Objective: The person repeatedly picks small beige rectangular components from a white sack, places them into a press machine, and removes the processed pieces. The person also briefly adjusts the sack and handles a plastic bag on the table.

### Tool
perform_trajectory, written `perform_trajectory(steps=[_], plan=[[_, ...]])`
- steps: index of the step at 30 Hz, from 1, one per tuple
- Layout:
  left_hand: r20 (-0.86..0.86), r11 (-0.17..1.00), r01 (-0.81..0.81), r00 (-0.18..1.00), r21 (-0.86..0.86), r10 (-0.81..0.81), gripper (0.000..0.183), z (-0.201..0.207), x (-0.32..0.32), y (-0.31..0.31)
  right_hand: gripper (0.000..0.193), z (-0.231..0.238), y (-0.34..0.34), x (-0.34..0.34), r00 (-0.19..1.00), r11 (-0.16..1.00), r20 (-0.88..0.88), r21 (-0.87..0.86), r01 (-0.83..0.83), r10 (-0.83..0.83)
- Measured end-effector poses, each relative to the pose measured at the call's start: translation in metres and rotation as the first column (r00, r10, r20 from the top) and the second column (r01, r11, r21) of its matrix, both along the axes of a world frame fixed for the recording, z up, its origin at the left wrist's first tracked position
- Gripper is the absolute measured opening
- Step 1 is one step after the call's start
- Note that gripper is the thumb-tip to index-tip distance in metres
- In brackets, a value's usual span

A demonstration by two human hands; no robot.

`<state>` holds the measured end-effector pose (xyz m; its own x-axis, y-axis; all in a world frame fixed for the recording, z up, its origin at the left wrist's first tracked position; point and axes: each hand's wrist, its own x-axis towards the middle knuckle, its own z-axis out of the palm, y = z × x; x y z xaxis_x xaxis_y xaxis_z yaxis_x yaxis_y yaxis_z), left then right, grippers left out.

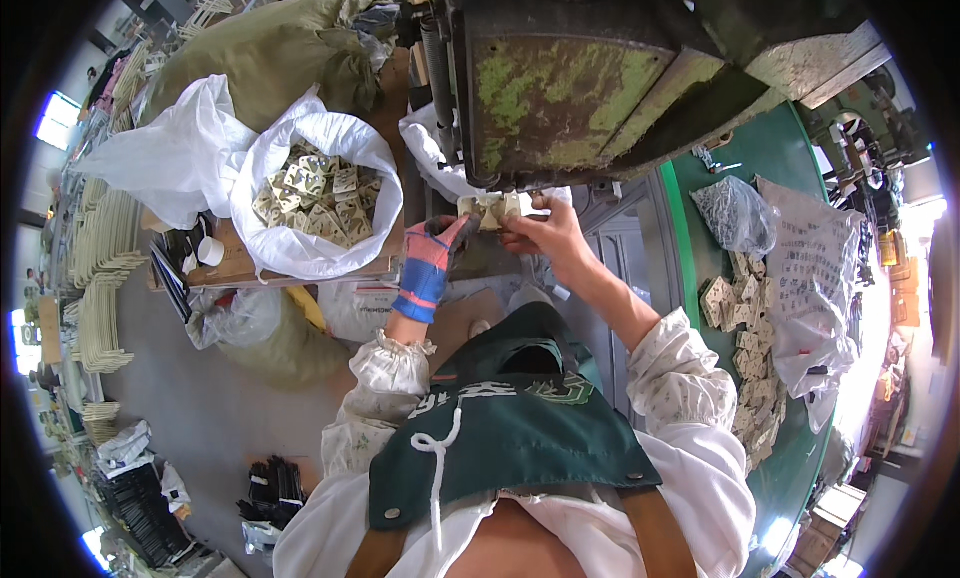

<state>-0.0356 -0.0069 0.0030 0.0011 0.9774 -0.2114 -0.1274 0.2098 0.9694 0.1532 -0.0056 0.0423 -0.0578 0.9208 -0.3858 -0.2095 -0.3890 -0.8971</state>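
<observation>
My left hand [432, 263], in a pink and blue glove with dark fingertips, is closed on the left end of a small cream-coloured bracket [489, 214]. My bare right hand [556, 240] pinches at the right end of the same bracket, or of a second piece beside it; I cannot tell which. Both hands are close together just below the front of a worn green machine [565, 93]. To the left of my gloved hand, a white sack [256, 244] stands rolled open, filled with similar cream brackets [318, 200].
On the green table [790, 473] at the right lie many cream plates [757, 373], a clear bag of small parts [735, 215] and a white woven sack [815, 243]. A large olive sack [260, 53] sits at the back left. Bent cream frames [105, 238] are stacked far left.
</observation>
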Motion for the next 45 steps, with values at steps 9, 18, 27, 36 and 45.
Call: perform_trajectory(steps=[9, 18, 27, 36, 45], plan=[[-0.028, 1.000, -0.024, 0.999, -0.010, 0.024, 0.020, -0.007, -0.001, 0.004, 0.040, -0.006, -0.009, -0.005, 0.987, 0.994, -0.118, -0.005, 0.106, -0.106], [-0.066, 0.978, -0.002, 0.998, 0.208, 0.016, 0.017, -0.001, -0.001, 0.005, 0.025, 0.022, -0.014, -0.004, 0.981, 0.992, -0.154, 0.028, 0.125, -0.120], [-0.101, 0.984, 0.026, 0.995, 0.175, -0.008, 0.023, -0.053, 0.000, 0.028, 0.027, 0.009, 0.002, 0.006, 0.991, 0.997, -0.116, -0.009, 0.073, -0.073], [0.026, 0.984, 0.162, 0.987, -0.068, -0.161, 0.027, -0.003, -0.005, 0.020, 0.022, 0.001, 0.002, 0.008, 0.993, 1.000, -0.115, -0.002, 0.031, -0.031], [0.009, 0.991, 0.136, 0.991, 0.017, -0.136, 0.025, -0.022, 0.001, 0.014, 0.019, 0.003, -0.004, 0.025, 0.999, 0.995, -0.035, 0.090, 0.035, -0.032]])
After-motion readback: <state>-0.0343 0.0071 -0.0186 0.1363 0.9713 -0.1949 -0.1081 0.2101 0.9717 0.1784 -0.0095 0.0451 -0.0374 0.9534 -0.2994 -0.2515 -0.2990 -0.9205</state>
